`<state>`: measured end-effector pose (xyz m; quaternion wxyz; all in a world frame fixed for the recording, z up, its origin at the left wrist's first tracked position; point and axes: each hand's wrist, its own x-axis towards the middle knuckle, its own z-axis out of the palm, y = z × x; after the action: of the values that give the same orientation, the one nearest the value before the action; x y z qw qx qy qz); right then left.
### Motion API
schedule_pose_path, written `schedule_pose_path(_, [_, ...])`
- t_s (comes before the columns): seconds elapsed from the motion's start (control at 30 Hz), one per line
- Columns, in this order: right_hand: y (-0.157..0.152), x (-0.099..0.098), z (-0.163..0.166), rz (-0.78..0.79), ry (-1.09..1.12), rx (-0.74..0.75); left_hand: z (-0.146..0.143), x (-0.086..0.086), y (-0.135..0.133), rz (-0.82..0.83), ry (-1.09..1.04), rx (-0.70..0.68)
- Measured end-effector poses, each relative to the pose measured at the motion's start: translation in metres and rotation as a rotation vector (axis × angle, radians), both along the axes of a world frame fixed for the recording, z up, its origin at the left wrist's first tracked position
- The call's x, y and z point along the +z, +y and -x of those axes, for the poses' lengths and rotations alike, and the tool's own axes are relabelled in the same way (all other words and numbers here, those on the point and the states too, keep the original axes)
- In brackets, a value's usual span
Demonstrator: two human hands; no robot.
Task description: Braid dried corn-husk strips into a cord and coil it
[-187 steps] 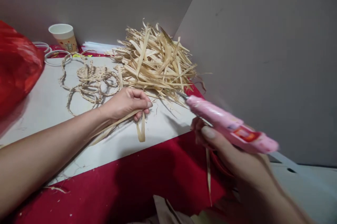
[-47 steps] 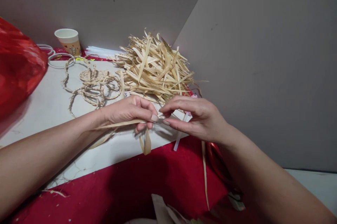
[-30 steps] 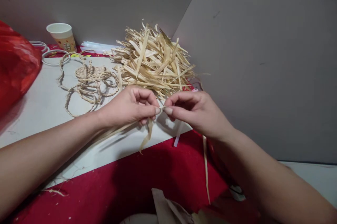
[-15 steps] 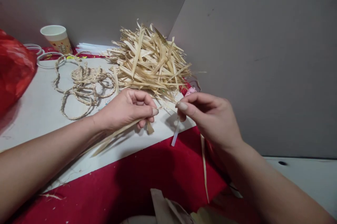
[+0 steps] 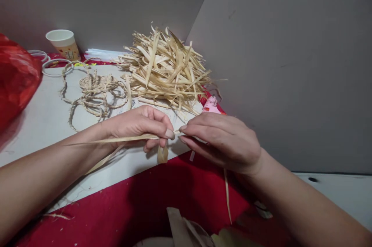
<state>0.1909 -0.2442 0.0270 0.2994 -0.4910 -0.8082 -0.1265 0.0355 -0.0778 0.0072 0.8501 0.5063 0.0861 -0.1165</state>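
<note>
In the middle of the view, my left hand (image 5: 139,125) is closed, thumb against forefinger, on dry straw strips (image 5: 124,138). Their long ends trail back over the wrist, and a short curled piece (image 5: 162,155) dangles below the fingers. My right hand (image 5: 225,138) meets it from the right with thumb and fingers pinched on the thin twisted end between the two hands. Under that hand the tip of a translucent tube (image 5: 192,156) shows; its other part is hidden. A coil of braided straw cord (image 5: 100,92) lies behind my left hand.
A heap of dry straw strips (image 5: 168,65) fills the back of the white sheet (image 5: 31,111). To the left are a paper cup (image 5: 65,45), white rings (image 5: 57,68) and a red plastic bag (image 5: 17,80). Grey panels (image 5: 276,65) stand behind and at right.
My right hand has turned palm down and moved in against my left fingertips. The strips at my left hand have shifted, one now crossing over the wrist. Less of the tube shows.
</note>
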Motion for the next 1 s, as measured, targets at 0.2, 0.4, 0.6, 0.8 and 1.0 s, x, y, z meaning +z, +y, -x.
schedule_pose_path(0.2, [0.001, 0.0, 0.001, 0.009, -0.001, 0.036, 0.001, -0.005, 0.003, -0.033, -0.007, -0.05])
schedule_pose_path(0.4, [0.0, 0.004, 0.007, 0.26, 0.318, -0.072, -0.001, 0.013, -0.004, -0.195, 0.044, 0.021])
schedule_pose_path(0.6, [0.011, -0.01, 0.017, 0.781, 1.321, -0.383, -0.001, 0.01, -0.017, -0.939, -0.267, 0.264])
schedule_pose_path(0.8, [0.015, -0.015, 0.021, 1.006, 1.917, -0.312, 0.003, 0.0, -0.021, -1.632, -0.613, 0.18])
schedule_pose_path(1.0, [0.014, -0.004, 0.007, 0.691, 1.772, -0.431, 0.001, 0.004, -0.016, -1.198, -0.39, 0.531])
